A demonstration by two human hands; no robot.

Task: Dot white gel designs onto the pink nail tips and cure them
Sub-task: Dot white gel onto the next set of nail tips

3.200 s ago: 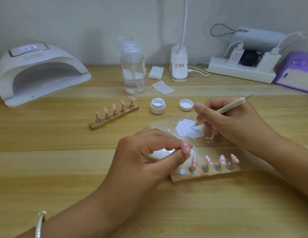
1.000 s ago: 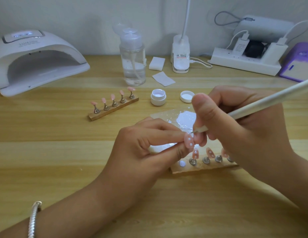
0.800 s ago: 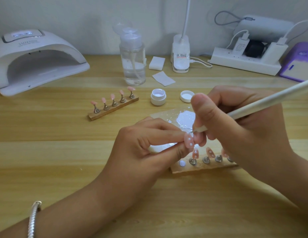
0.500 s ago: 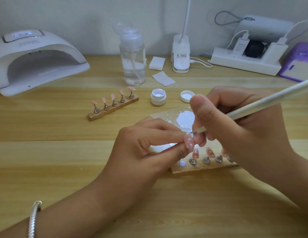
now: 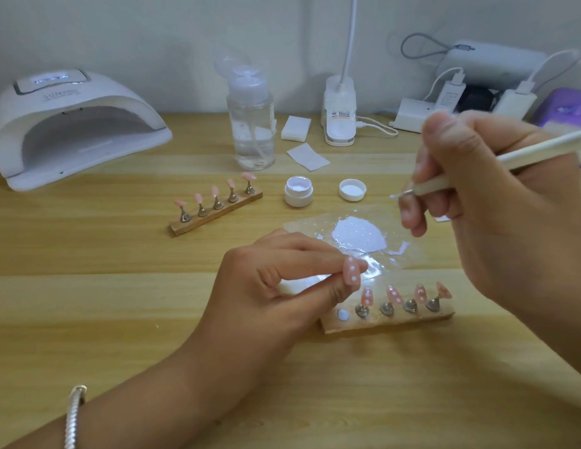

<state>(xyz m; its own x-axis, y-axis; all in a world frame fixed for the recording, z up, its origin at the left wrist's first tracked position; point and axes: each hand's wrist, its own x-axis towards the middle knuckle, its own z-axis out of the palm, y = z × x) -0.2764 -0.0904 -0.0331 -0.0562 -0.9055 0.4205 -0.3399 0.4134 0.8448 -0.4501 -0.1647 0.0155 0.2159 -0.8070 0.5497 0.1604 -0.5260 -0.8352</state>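
Note:
My left hand pinches a pink nail tip with white dots, held just above the near wooden holder. That holder carries several dotted pink tips and has one bare magnet spot at its left end. My right hand grips a cream dotting tool, raised with its white-tipped point up and to the right of the held tip. A puddle of white gel lies on a clear sheet between the hands. The curing lamp stands at the far left.
A second wooden holder with several plain pink tips lies mid-table. Behind the gel sheet are an open white gel jar and its lid. A pump bottle, wipes, a lamp base and a power strip line the back.
My right hand has lifted the dotting tool up and to the right, away from the held nail tip. The left hand keeps the tip in place.

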